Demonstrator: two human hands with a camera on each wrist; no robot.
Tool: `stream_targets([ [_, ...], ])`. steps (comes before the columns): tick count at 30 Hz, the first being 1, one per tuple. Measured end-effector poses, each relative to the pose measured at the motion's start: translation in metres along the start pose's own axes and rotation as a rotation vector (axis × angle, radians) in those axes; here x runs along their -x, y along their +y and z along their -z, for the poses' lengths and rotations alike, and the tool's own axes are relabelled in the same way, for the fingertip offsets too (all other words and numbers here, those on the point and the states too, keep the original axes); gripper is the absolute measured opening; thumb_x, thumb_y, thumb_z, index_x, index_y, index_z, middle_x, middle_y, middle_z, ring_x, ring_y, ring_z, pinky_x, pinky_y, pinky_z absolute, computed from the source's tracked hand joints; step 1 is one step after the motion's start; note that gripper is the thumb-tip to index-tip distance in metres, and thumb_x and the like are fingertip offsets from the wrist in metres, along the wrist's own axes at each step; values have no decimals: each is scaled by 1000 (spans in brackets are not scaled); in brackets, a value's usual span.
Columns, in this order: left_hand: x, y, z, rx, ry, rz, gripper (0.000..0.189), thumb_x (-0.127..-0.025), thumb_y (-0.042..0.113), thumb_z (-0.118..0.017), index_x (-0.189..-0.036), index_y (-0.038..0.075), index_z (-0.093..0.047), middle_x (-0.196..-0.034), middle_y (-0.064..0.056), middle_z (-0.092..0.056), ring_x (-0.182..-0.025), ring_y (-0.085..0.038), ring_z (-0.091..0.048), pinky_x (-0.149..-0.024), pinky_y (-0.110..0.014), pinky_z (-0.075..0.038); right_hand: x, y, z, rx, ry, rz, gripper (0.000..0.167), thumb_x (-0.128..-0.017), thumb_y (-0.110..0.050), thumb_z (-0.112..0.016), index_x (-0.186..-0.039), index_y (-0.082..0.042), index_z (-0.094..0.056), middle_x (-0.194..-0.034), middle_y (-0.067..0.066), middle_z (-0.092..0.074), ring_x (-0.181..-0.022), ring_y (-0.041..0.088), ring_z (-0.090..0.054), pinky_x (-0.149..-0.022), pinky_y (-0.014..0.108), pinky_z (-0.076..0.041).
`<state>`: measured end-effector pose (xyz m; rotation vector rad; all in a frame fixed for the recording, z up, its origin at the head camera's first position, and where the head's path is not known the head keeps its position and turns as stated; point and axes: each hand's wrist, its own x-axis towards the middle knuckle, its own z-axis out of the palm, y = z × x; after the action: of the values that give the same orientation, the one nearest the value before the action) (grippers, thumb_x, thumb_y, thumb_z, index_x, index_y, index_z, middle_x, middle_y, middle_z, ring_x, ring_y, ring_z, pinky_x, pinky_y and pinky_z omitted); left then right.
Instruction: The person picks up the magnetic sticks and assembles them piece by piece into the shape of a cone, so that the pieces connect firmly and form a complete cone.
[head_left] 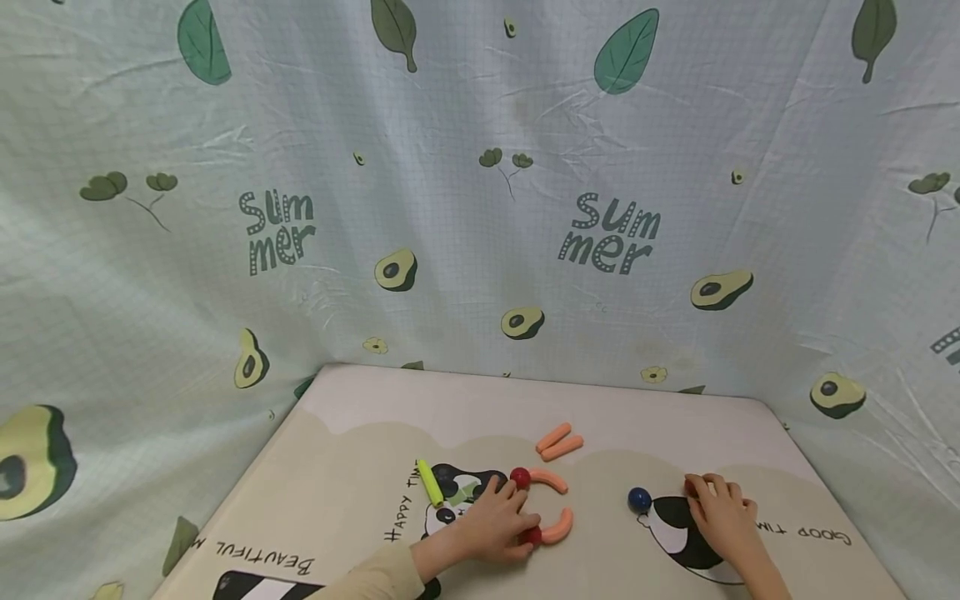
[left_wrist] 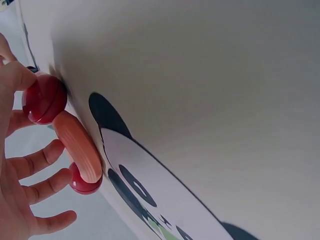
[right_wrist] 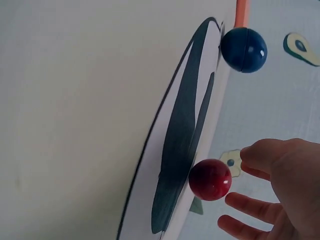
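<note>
My left hand (head_left: 495, 521) is over the panda print on the table. Its thumb and a finger pinch the nearer red ball (left_wrist: 45, 100), while the other fingers spread out. Against that ball lies a curved orange stick (left_wrist: 77, 146); a second red ball (head_left: 520, 477) sits behind, beside another curved orange stick (head_left: 550, 479). My right hand (head_left: 726, 517) hovers around a third red ball (right_wrist: 210, 180); in the right wrist view its loosely bent fingers are spread, with a gap to the ball. A dark blue ball (head_left: 639, 500) rests left of that hand.
Two straight orange sticks (head_left: 555, 442) lie side by side farther back. A yellow-green stick (head_left: 430, 483) is left of my left hand. The printed table (head_left: 360, 483) meets a hanging curtain (head_left: 465, 233) with avocado pictures along its far edge.
</note>
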<state>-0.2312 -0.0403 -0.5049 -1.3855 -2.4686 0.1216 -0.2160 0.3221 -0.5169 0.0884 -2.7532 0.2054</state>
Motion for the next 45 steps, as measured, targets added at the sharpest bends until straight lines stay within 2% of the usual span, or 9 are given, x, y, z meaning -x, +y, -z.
stream_targets([
  [4, 3, -4, -2, -2, 26, 0, 18, -82, 47, -52, -90, 31, -55, -85, 5, -51, -83, -12, -43, -73, -34, -36, -1, 6, 0, 10, -48, -11, 31, -79, -15, -61, -108, -7, -55, -104, 21, -50, -94, 45, -43, -69, 62, -31],
  [8, 6, -8, -2, 3, -2, 20, 20, -82, 48, -51, -90, 31, -56, -88, 4, -51, -88, -15, -44, -78, -40, -39, -4, 10, -1, 30, -78, -14, 33, -78, -15, -63, -109, -7, -54, -104, 21, -50, -94, 45, -43, -69, 63, -31],
  [11, 7, -11, -2, 12, -27, 33, 22, -82, 49, -51, -93, 31, -57, -89, 3, -50, -89, -16, -44, -80, -45, -41, -7, 13, -2, 53, -81, 0, 35, -76, -14, -65, -109, -8, -54, -103, 20, -51, -92, 43, -44, -68, 62, -32],
  [16, 8, -15, -2, -10, -19, 35, 23, -80, 49, -52, -94, 31, -58, -94, 1, -53, -90, -17, -45, -78, -50, -43, -13, 14, -3, 72, -58, 38, 35, -74, -16, -67, -106, -9, -55, -100, 17, -54, -89, 40, -47, -67, 60, -33],
  [23, 8, -16, -3, -39, -1, 20, 23, -80, 50, -52, -93, 33, -58, -95, 1, -54, -90, -17, -46, -77, -48, -42, -21, 14, -3, 79, -64, 51, 33, -73, -16, -68, -102, -8, -55, -97, 17, -55, -88, 41, -47, -67, 59, -34],
  [33, 8, -16, 1, -59, -36, 36, 24, -80, 53, -50, -94, 35, -57, -91, 1, -54, -90, -17, -48, -78, -49, -42, -28, 13, -5, 93, -78, 67, 33, -72, -12, -69, -101, -11, -55, -90, 14, -54, -85, 39, -46, -66, 57, -34],
  [39, 8, -16, 1, -56, -44, 39, 25, -80, 53, -50, -94, 33, -57, -93, 1, -54, -92, -19, -49, -78, -50, -43, -29, 13, -6, 93, -130, 52, 19, -77, -10, -65, -94, -14, -56, -81, 9, -49, -82, 34, -44, -65, 53, -33],
  [45, 7, -16, 1, -48, -47, 40, 24, -80, 52, -51, -94, 33, -58, -95, 1, -55, -92, -19, -49, -79, -51, -43, -29, 14, -6, 104, -158, 57, 21, -75, -5, -65, -93, -13, -57, -81, 8, -49, -82, 32, -44, -65, 51, -34],
])
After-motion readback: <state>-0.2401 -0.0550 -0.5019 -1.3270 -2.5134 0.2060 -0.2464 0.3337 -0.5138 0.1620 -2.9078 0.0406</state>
